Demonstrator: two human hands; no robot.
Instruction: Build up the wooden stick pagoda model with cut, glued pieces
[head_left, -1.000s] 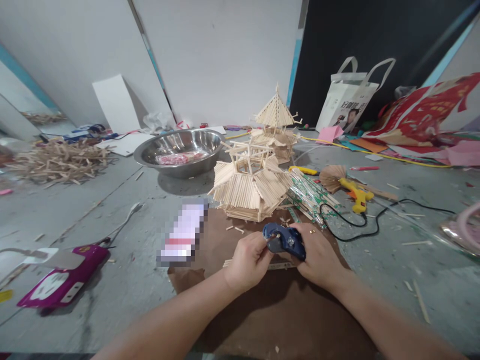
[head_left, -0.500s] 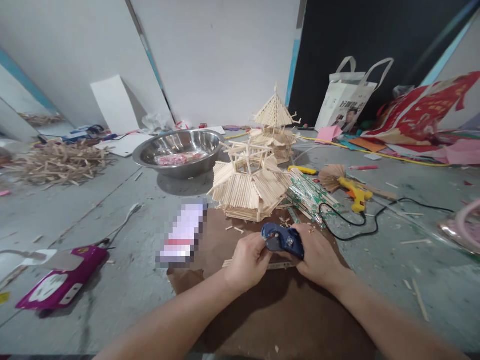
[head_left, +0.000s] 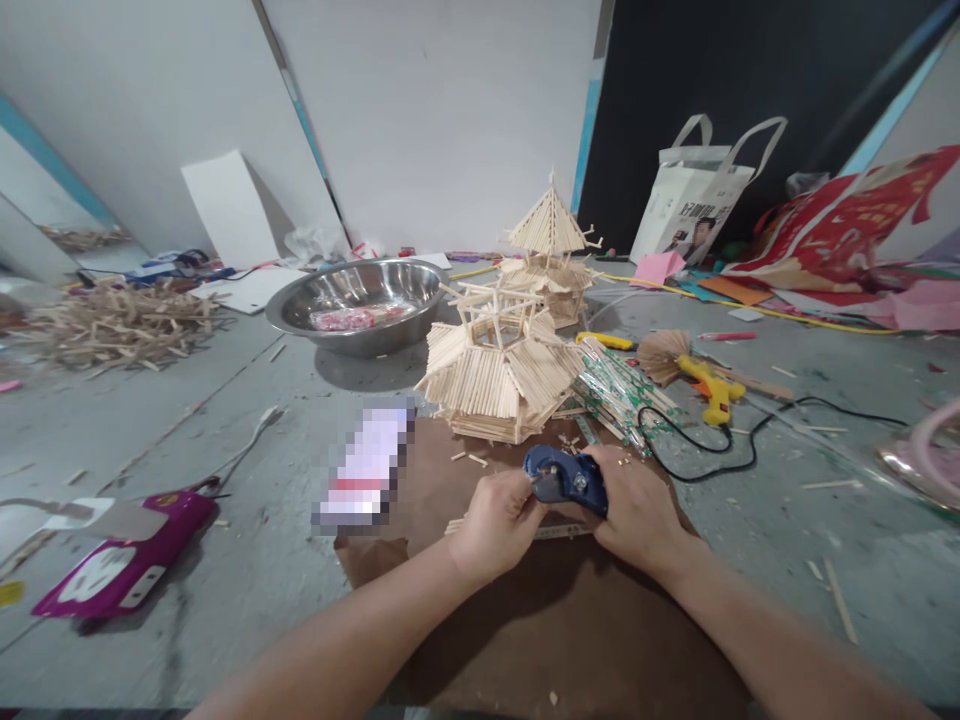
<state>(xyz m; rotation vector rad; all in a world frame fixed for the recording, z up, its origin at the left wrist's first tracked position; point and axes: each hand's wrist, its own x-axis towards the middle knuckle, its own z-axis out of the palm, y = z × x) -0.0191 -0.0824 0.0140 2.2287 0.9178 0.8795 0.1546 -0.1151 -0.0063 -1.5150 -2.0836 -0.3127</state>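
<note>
My right hand (head_left: 637,510) is wrapped round a blue cutter tool (head_left: 566,478) held low over a brown cardboard sheet (head_left: 555,620). My left hand (head_left: 496,525) is closed in a pinch at the tool's jaw; what it pinches is too small to make out. Thin wooden sticks (head_left: 555,531) lie on the cardboard under both hands. Just beyond the hands stands a stick-built pavilion roof model (head_left: 499,375), with a taller stick tower (head_left: 551,245) behind it.
A steel bowl (head_left: 360,300) sits back left beside a heap of sticks (head_left: 120,322). To the right lie a yellow glue gun (head_left: 712,385) with a black cord (head_left: 720,455) and a bundle of green-wrapped sticks (head_left: 622,390). A magenta box (head_left: 120,565) lies at the left. A white tote bag (head_left: 697,200) stands behind.
Both hands and the blue tool have stayed almost in place, shifting only slightly; nothing was let go or picked up.
</note>
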